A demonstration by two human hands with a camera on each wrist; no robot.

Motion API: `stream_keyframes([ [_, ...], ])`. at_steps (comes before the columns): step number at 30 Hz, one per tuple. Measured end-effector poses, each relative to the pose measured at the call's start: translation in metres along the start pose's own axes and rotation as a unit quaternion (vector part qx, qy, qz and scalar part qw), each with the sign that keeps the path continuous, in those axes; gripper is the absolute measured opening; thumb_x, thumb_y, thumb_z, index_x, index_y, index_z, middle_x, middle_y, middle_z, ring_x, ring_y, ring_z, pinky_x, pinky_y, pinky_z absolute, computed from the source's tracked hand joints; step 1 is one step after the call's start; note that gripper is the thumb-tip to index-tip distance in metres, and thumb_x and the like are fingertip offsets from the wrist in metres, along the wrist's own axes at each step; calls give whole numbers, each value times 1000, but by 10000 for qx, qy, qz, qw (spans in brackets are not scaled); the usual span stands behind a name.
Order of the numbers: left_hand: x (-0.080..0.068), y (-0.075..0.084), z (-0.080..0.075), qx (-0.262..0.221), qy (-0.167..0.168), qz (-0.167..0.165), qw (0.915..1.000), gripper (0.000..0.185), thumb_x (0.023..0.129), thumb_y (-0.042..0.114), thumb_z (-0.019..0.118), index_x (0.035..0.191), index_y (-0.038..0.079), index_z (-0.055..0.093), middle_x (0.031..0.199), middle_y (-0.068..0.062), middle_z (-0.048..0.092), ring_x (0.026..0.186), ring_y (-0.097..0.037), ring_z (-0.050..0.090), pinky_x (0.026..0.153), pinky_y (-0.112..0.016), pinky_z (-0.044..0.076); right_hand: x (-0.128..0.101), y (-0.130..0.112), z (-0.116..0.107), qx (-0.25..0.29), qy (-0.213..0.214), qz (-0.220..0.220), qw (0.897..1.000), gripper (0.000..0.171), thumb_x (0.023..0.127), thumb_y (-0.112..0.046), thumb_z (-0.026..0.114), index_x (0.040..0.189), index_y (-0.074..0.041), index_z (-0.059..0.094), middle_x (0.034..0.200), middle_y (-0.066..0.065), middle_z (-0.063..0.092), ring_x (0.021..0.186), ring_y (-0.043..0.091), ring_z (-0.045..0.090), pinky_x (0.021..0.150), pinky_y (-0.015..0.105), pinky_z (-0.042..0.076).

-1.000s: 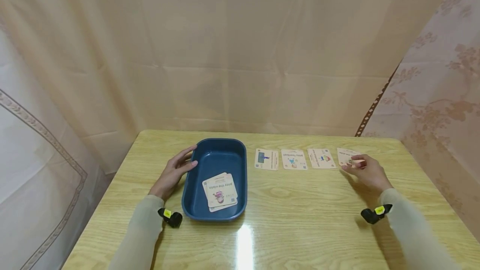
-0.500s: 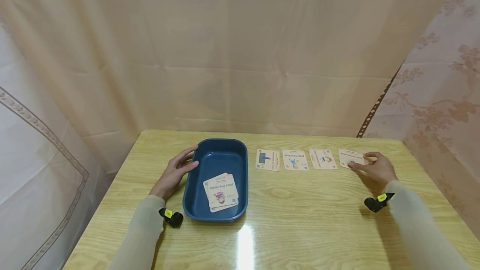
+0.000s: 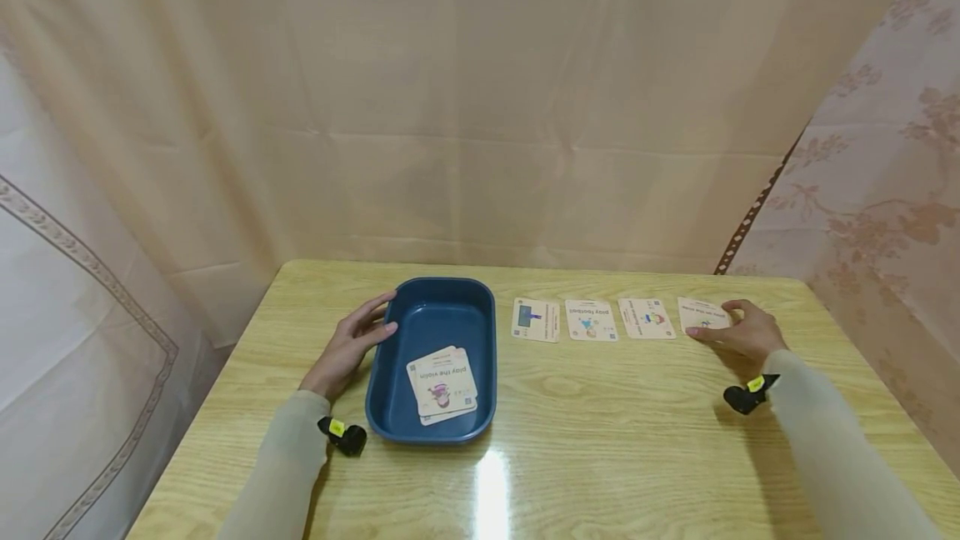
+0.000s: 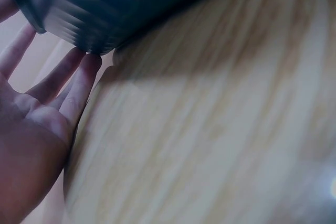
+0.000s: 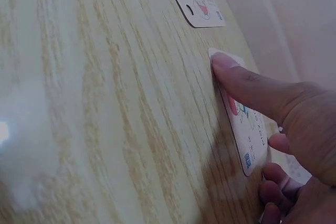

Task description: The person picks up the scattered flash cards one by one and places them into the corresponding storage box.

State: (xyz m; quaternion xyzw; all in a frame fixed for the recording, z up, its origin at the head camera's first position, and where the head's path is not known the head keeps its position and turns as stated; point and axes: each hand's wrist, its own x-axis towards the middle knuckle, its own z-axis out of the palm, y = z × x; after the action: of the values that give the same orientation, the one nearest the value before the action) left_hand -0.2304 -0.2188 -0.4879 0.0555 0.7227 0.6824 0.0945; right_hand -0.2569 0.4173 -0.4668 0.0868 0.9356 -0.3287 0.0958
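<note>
A dark blue tray sits left of centre on the wooden table, holding a few picture cards. My left hand rests with straight fingers against the tray's left wall. To the right of the tray, several cards lie in a row. My right hand is on the rightmost card. Its thumb presses the card's near edge while the other fingers curl at its far side. The card lies flat on the table.
Three more cards lie between the tray and my right hand; one of them shows in the right wrist view. Curtains hang behind and on both sides. The table's right edge is close to my right hand.
My right hand has slid right and back along the rightmost card, so the thumb now sits at its near edge and the fingers at its far side. The left hand and tray have not moved.
</note>
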Motion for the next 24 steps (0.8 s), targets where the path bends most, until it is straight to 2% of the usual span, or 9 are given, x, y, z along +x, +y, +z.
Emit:
stream_keyframes([
  [8,-1,0,0,10,-4,52,10000,61,100,25,67,156,19,42,162,-12,33,147,-37,29,119,-58,22,0,-4,-2,-149,-119,151,9997,115,81,-60,78,148,16,23,142,49,28,126,63,35,98,70,40],
  [18,-1,1,0,4,24,16,10000,61,99,26,68,155,20,43,161,-12,34,145,-37,32,119,-58,24,2,-5,-4,-328,-103,296,9990,117,79,-60,80,141,22,26,134,47,37,118,61,42,92,66,44],
  [24,0,1,0,10,7,-11,10000,61,100,26,67,156,20,43,161,-13,33,146,-37,31,119,-58,22,0,-5,-5,-48,28,435,9990,118,79,-52,84,141,26,20,130,46,38,110,54,46,94,64,43],
])
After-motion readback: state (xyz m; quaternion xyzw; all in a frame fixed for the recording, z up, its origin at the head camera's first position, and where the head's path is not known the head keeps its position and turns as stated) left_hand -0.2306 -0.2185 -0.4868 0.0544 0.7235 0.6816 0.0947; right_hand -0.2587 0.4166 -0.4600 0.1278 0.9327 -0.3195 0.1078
